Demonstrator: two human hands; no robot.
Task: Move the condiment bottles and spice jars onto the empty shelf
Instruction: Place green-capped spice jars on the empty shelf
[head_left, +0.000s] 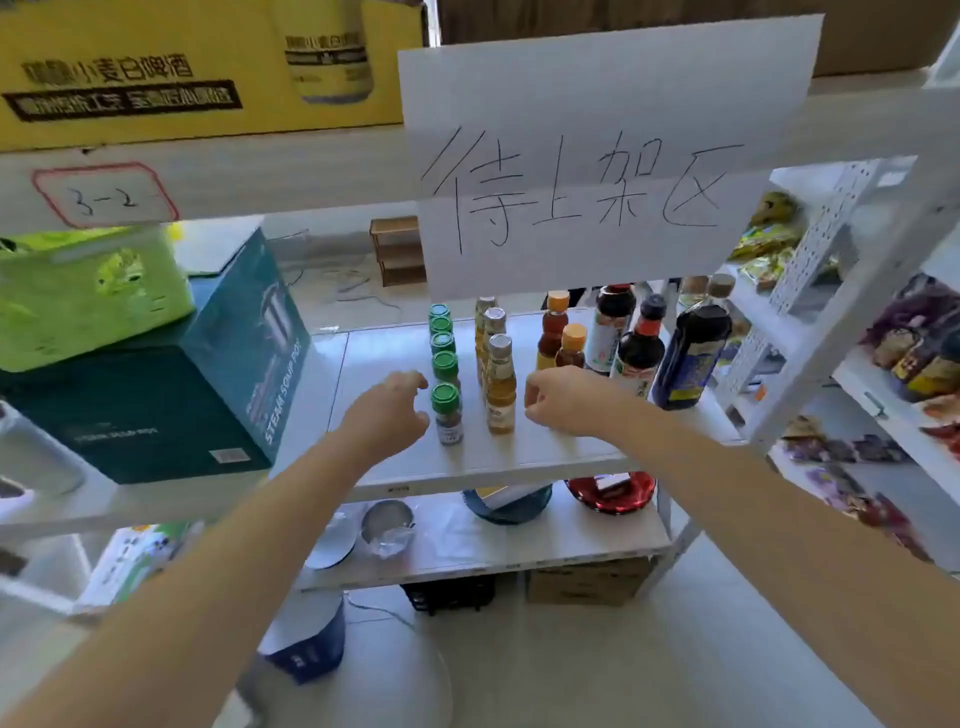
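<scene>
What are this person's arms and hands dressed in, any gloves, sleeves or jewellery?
Nothing worn shows. The left hand and right hand are ungloved; the left arm and right arm are bare to the picture's edge, no sleeve in view. No watch, ring or bracelet is visible.

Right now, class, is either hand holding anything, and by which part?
Nothing is held. The left hand hovers beside the front green-lidded spice jar, the right hand beside the front silver-capped bottle; neither grips.

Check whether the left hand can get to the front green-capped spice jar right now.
Probably yes. The left hand hovers just left of the front spice jar, loosely open toward it, with nothing between them, and the jar is foremost in its row.
</scene>
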